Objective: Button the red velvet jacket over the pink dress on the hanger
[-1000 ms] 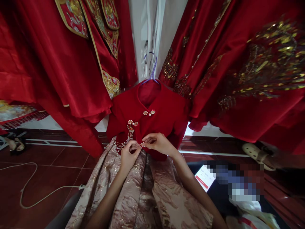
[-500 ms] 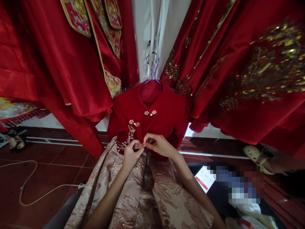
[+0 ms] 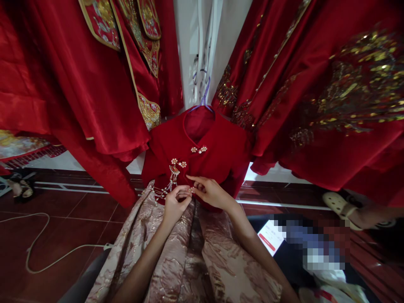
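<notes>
A red velvet jacket (image 3: 217, 139) hangs on a purple hanger (image 3: 205, 94) in front of me. Pearl flower clasps (image 3: 199, 150) close its collar, and another pair, with a dangling fan-shaped beaded ornament (image 3: 173, 169), sits lower on the chest. At the hem, my left hand (image 3: 175, 204) pinches a small gold and pearl clasp (image 3: 190, 190) between thumb and finger. My right hand (image 3: 211, 192) is beside it, index finger stretched left over the velvet and thumb close to the clasp. Whether that thumb touches it is hard to tell. Pinkish-gold brocade fabric (image 3: 170, 265) drapes below the jacket.
Red satin garments with gold embroidery (image 3: 78, 84) hang on the left, and sequinned red ones (image 3: 353, 97) on the right. A lit phone (image 3: 271, 237) lies at lower right. A white cable (image 3: 47, 235) crosses the tiled floor. Another person's foot in a cream clog (image 3: 342, 208) shows at right.
My right hand's fingers have loosened from their pinch at the clasp and spread, the index finger now stretched upward to the left. My left hand keeps its pinch in nearly the same place.
</notes>
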{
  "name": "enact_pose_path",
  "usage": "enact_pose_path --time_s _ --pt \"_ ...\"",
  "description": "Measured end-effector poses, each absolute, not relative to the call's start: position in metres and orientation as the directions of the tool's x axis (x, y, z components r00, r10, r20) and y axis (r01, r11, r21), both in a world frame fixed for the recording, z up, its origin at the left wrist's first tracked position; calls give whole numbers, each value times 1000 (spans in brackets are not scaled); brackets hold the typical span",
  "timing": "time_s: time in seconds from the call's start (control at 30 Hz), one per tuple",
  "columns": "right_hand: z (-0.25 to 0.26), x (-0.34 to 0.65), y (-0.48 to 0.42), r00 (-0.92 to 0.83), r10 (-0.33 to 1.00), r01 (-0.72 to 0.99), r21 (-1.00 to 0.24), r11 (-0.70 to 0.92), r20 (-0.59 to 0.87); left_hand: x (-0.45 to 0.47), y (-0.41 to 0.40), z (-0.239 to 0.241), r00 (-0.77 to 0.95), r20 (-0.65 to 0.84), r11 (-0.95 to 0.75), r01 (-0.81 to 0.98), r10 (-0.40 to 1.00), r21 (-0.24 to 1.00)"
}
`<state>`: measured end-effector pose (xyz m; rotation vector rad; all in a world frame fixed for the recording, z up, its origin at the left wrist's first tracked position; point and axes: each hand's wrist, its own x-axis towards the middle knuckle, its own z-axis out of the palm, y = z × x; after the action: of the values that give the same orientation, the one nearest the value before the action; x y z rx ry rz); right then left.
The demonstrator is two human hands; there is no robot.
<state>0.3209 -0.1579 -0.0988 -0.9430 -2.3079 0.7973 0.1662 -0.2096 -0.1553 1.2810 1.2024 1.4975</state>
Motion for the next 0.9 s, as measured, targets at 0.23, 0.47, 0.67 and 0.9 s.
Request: enact_pose_path --time_s 0.23,0.47,0.67,0.9 --pt "-99 318 -159 -596 757 500 -615 610 267 165 -207 -158 -180 215 -220 -11 960 975" --pt "-93 316 -163 -601 750 521 -577 629 275 159 -204 -155 -150 232 -227 53 961 972" --pt "-92 320 -164 -552 800 621 -523 584 237 144 -189 -144 98 251 -263 131 963 956" --pt "-79 336 -170 -548 811 538 -656 529 205 111 -134 12 181 642 -517 765 745 384"
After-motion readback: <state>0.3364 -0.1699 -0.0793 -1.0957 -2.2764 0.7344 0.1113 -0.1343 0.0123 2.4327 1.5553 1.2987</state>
